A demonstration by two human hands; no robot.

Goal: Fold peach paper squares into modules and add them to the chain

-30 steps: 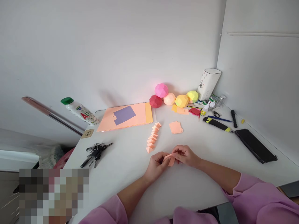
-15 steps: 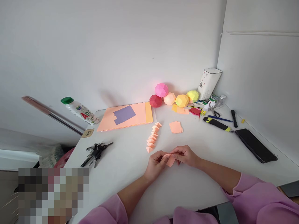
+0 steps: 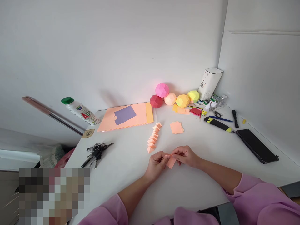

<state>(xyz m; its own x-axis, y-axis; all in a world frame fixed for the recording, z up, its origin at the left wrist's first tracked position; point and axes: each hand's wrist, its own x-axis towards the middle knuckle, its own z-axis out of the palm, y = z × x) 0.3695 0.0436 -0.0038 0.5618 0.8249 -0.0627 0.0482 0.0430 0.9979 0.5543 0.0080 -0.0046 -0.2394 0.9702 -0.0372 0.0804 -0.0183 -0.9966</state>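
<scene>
Between my two hands is a small peach piece of paper, its lower part hanging below the fingers. My left hand pinches its left side, and my right hand pinches its top right edge. The fingers hide part of the paper, so I cannot tell how it is folded. Just beyond my left hand runs a slanting row of several folded peach paper pieces. A small stack of flat peach paper squares lies beyond my right hand.
Faceted paper balls line the wall. Peach sheets with a purple piece, a bottle and keys are at left. A cutter, glue bottle, blue pen and black case are at right.
The lower part of the paper shows slightly more below my fingers. Both hands keep nearly the same place and grip.
</scene>
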